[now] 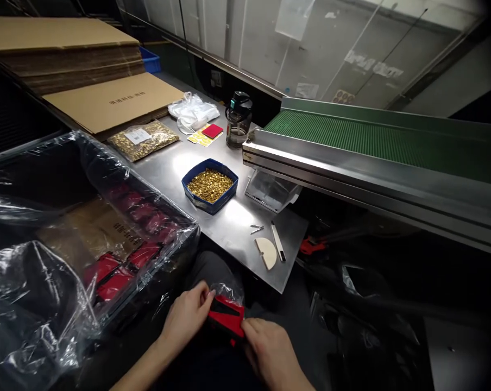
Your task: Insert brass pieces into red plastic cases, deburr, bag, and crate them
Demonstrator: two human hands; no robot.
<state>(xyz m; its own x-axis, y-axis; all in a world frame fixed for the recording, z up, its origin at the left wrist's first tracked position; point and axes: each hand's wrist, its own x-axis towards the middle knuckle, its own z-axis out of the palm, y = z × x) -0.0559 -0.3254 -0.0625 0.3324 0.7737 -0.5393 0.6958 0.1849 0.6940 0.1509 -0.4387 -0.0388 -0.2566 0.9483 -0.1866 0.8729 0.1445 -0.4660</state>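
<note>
Low over my lap I hold a red and black part (229,316), flat-faced with a dark tapered panel. My left hand (189,308) pinches its left end between thumb and fingers. At the opposite end, the fingers of my right hand (270,341) are closed on its edge. A piece of clear plastic film (228,292) shows just behind the part; whether it is attached I cannot tell. To my left, a large box lined with clear plastic (176,231) contains several red and black pieces (115,283) and a brown cardboard sheet (93,231).
On the metal table (168,171) are a blue tray (210,207) of small brass-coloured pieces, a bag of similar pieces (143,142), a bottle (238,117), a cutter (277,241) and a pale half-disc (266,253). A green conveyor (339,136) runs right; cardboard (115,103) lies back left.
</note>
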